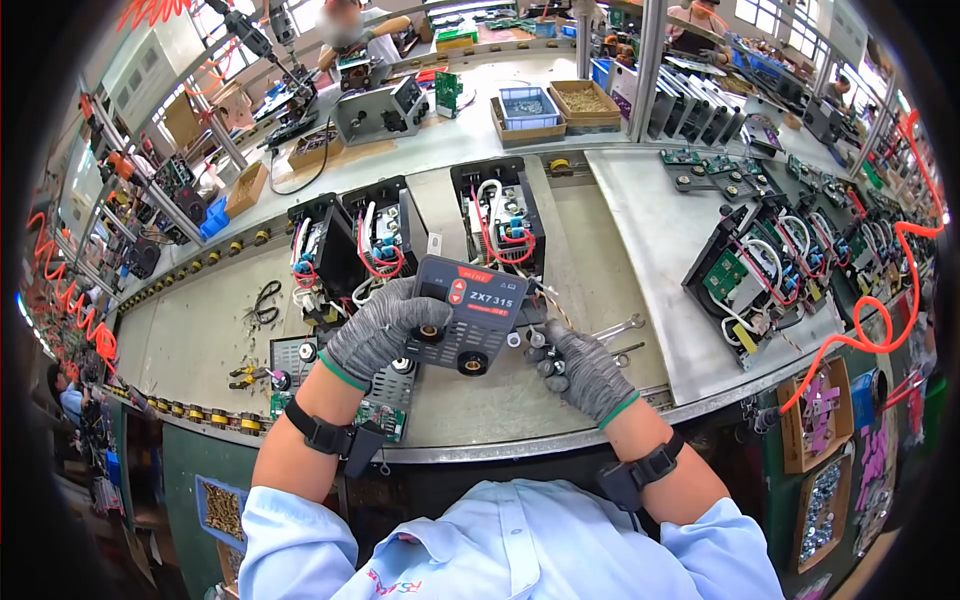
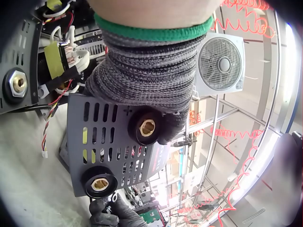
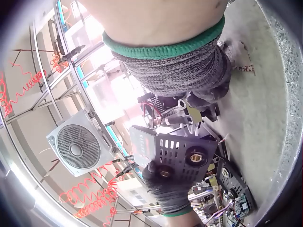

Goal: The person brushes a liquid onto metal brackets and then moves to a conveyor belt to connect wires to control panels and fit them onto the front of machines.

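Note:
My gloved left hand (image 1: 385, 330) grips a dark grey welding machine front panel (image 1: 485, 335) by its left side, tilted above the bench. The panel carries a red strip, the marking ZX7 315, slots and two brass-centred round sockets; the left wrist view shows the lower socket (image 2: 99, 184). Close to its right side, my gloved right hand (image 1: 590, 372) has curled fingers pinching a small silver piece with a ring end (image 3: 182, 104); I cannot tell its exact kind. Behind the panel stands an open machine unit (image 1: 500, 215) with white and red wires.
Two more open units (image 1: 380, 235) stand at the left. Wrenches (image 1: 620, 328) lie right of my right hand, while pliers (image 1: 248, 376) and a slotted panel with a circuit board (image 1: 385, 420) lie at the left. Several units (image 1: 745, 270) sit on the right-hand board, near a coiled orange hose (image 1: 870, 330).

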`<state>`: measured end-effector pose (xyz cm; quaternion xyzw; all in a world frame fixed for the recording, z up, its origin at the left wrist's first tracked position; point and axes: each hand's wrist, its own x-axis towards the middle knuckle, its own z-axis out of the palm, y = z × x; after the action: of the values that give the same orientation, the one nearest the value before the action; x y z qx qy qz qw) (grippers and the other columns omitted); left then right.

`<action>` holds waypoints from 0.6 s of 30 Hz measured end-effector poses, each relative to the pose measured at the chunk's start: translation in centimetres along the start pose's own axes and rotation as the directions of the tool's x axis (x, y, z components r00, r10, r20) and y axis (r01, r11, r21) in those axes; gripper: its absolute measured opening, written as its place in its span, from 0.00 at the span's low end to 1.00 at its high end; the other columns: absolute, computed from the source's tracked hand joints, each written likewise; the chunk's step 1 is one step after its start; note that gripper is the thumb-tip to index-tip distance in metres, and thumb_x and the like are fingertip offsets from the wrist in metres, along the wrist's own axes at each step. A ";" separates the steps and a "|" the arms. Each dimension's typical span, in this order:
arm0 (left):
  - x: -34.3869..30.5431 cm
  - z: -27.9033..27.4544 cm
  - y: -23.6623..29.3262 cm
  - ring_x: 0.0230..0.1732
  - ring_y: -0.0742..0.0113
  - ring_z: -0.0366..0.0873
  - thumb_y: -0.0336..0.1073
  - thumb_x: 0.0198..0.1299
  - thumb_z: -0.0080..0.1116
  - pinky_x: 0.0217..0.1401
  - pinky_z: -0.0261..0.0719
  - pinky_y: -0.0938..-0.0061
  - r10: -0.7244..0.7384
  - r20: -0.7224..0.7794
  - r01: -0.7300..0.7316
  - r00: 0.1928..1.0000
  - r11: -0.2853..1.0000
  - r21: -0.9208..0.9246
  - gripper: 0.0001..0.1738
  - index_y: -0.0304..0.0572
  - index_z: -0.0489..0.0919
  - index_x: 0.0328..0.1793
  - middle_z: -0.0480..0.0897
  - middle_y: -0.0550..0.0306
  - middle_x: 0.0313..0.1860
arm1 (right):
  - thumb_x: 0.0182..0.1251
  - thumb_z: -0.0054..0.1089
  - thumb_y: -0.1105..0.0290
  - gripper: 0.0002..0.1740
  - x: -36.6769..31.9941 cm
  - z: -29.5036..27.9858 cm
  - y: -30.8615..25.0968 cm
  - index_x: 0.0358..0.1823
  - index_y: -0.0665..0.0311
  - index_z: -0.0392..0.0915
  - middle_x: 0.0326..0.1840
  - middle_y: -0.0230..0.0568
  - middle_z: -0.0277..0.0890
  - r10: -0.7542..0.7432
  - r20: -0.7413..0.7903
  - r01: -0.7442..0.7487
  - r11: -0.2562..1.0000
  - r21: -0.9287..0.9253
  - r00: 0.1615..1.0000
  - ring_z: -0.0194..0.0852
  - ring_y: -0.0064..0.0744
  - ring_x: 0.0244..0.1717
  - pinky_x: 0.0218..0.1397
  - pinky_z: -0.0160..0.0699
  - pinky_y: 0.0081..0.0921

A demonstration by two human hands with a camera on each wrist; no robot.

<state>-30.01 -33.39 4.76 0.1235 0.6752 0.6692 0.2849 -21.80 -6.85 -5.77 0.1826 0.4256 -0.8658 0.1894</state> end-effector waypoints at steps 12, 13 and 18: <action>-0.3 -0.1 -0.1 0.50 0.69 0.83 0.42 0.55 0.72 0.57 0.82 0.72 0.002 0.015 -0.002 1.000 0.999 -0.040 0.31 0.34 0.81 0.63 0.86 0.56 0.51 | 0.79 0.57 0.50 0.18 0.6 -0.4 -0.4 0.45 0.60 0.77 0.34 0.34 0.79 0.021 0.035 -0.022 0.999 0.027 0.999 0.71 0.16 0.23 0.15 0.66 0.14; -0.4 0.0 0.0 0.50 0.69 0.83 0.42 0.55 0.72 0.57 0.82 0.73 -0.003 0.016 0.004 1.000 0.999 -0.053 0.31 0.34 0.80 0.63 0.86 0.56 0.51 | 0.78 0.60 0.55 0.15 0.8 -0.6 -0.3 0.47 0.60 0.79 0.34 0.35 0.80 0.022 0.038 -0.023 1.000 0.022 0.999 0.72 0.18 0.24 0.17 0.67 0.14; 0.0 -0.4 -0.4 0.50 0.69 0.84 0.42 0.56 0.73 0.58 0.82 0.73 0.006 0.027 -0.005 1.000 0.999 -0.034 0.31 0.34 0.80 0.64 0.86 0.57 0.51 | 0.75 0.65 0.63 0.13 -0.3 0.2 -0.8 0.49 0.66 0.80 0.36 0.35 0.80 -0.061 0.044 0.064 0.995 -0.076 0.997 0.72 0.16 0.25 0.20 0.69 0.14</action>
<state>-30.11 -33.76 4.32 0.1297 0.6596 0.6795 0.2940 -21.98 -6.58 -5.00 0.1435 0.4604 -0.8577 0.1782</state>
